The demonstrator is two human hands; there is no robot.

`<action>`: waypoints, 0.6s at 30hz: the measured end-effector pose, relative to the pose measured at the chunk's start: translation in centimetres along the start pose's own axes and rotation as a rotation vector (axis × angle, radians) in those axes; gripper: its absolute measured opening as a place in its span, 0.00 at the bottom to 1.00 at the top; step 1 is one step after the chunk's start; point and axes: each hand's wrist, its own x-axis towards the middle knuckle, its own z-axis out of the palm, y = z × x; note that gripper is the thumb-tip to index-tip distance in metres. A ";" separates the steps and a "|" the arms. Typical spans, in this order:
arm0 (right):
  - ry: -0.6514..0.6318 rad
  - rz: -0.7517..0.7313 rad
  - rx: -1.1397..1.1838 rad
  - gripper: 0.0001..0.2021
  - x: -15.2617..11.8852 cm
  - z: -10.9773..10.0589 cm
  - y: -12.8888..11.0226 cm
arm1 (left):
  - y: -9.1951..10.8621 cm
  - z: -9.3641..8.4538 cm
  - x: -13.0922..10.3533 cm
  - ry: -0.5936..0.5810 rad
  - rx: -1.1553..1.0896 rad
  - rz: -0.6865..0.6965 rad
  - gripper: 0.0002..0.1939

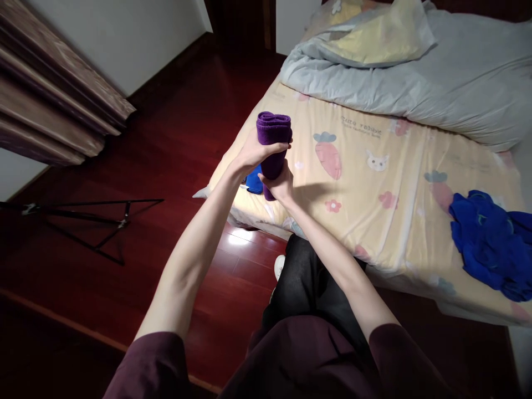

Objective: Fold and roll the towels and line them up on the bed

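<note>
Both my hands are wrapped round a rolled purple towel [274,130], held upright above the near left corner of the bed. My left hand [253,152] grips its upper part, thumb across the front. Lower down, my right hand [280,183] closes round it, and the towel's bottom end shows just beneath. Behind the roll, a folded blue cloth [254,182] lies on the bed, partly hidden by the towel and my hands.
The bed [366,216] has a cream printed sheet. A crumpled blue cloth [486,238] lies on its right side. Toward the back are a grey quilt [465,72] and a yellow bag-like item [378,39]. Black tripod legs [95,219] stand on the floor at left, near curtains [54,88].
</note>
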 end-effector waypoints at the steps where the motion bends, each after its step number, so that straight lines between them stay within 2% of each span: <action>1: -0.005 -0.007 -0.001 0.31 -0.1 0.1 0.2 | -0.2 0.0 -0.1 -0.007 0.007 -0.004 0.26; 7: -0.029 -0.013 -0.012 0.31 -0.2 0.5 1.4 | -1.2 -0.3 -0.3 0.040 0.116 0.036 0.26; 13: -0.025 -0.008 0.006 0.32 0.1 0.7 2.0 | -1.3 -0.4 -0.2 0.007 0.088 0.024 0.26; 18: -0.020 -0.022 0.014 0.36 0.2 1.0 1.9 | -2.7 -0.6 0.3 0.026 0.163 0.059 0.29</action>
